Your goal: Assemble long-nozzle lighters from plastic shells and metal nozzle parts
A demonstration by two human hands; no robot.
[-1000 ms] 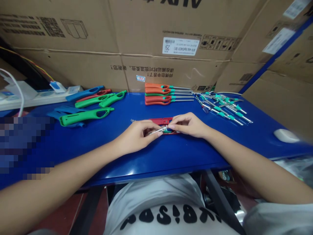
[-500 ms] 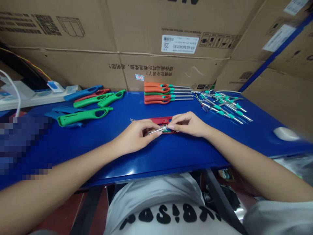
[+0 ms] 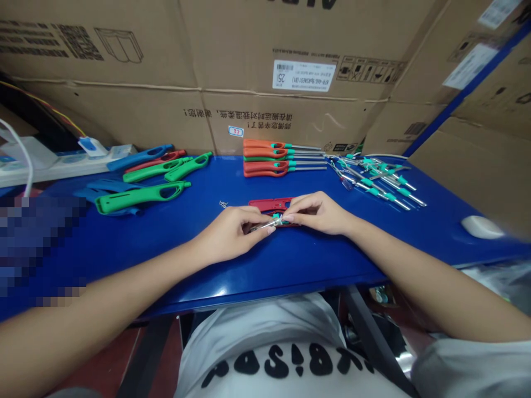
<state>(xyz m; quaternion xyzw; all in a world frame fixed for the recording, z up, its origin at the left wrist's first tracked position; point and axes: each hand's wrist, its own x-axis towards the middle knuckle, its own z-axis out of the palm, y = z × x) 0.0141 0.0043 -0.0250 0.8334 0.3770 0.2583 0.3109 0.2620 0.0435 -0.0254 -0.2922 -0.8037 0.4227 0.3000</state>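
My left hand (image 3: pixel 228 233) is closed around a shiny slim cylinder (image 3: pixel 269 224), which looks like a lighter's gas tank, its tip pointing right. At that tip, the thumb and forefinger of my right hand (image 3: pixel 321 213) are pinched together; whatever small piece lies between them is too tiny to make out. Under and behind my fingers is a red lighter shell (image 3: pixel 265 205), lying on the table with small green and dark parts in it. My hands cover much of it.
Assembled lighters (image 3: pixel 265 167) are stacked against the cardboard box (image 3: pixel 232 72). Several metal lighter tubes with green collars (image 3: pixel 388 185) lie to the right, near a white computer mouse (image 3: pixel 482 226). Loose green handle shells (image 3: pixel 141 198) and a power strip (image 3: pixel 70 168) are on the left.
Both hands stay nearly in place at the cylinder's tip, with only slight finger movement. A bit more of the red shell and a green part shows between them.
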